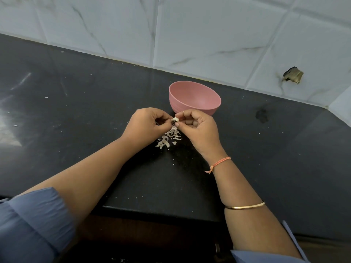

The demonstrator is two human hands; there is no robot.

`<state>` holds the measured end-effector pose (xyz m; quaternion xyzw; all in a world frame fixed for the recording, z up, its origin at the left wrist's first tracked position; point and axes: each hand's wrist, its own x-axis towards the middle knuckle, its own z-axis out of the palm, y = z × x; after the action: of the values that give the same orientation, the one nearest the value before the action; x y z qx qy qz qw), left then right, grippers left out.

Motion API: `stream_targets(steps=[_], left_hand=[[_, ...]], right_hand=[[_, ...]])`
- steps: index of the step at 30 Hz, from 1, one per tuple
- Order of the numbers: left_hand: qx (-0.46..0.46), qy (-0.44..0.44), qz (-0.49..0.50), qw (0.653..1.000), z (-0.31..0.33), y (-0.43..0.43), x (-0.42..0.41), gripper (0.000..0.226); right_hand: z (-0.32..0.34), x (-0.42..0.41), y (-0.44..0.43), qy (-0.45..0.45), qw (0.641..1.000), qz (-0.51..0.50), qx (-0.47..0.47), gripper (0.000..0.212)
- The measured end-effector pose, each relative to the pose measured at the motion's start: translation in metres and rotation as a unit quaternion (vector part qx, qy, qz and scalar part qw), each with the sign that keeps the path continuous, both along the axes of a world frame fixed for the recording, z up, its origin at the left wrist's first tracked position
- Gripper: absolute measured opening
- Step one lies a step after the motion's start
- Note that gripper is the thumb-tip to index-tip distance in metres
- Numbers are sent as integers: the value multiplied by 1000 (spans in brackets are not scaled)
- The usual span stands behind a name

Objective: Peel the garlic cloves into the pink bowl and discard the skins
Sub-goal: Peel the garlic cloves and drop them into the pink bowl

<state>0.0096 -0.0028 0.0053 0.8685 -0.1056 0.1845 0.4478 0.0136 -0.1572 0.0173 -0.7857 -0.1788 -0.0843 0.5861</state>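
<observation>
A small pale garlic clove is held between both hands just in front of the pink bowl. My left hand pinches it from the left with curled fingers. My right hand pinches it from the right between thumb and fingertips. Directly below the hands a little heap of dry garlic skins lies on the dark counter. The bowl stands upright; the part of its inside that shows holds nothing, and its bottom is hidden from this angle.
The dark stone counter carries scattered white flecks and a dark stain to the right of the bowl. A marbled tile wall runs behind, with a broken hole at right. The counter's front edge is near my forearms.
</observation>
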Motion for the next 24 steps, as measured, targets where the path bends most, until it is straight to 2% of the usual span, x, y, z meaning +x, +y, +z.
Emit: stream_targets(steps=[5, 10, 16, 24], left_hand=[[-14, -2, -6, 1000, 0, -2, -1, 9], [-49, 3, -44, 998, 2, -2, -3, 15], [-41, 7, -29, 999, -1, -2, -2, 9], [-5, -21, -19, 1000, -1, -3, -1, 12]], right_hand=[[-1, 2, 0, -9, 1000, -5, 4, 28], [-1, 1, 0, -14, 1000, -8, 10, 14], [-2, 0, 0, -28, 1000, -13, 3, 12], [0, 2, 2, 47, 996, -10, 72, 9]])
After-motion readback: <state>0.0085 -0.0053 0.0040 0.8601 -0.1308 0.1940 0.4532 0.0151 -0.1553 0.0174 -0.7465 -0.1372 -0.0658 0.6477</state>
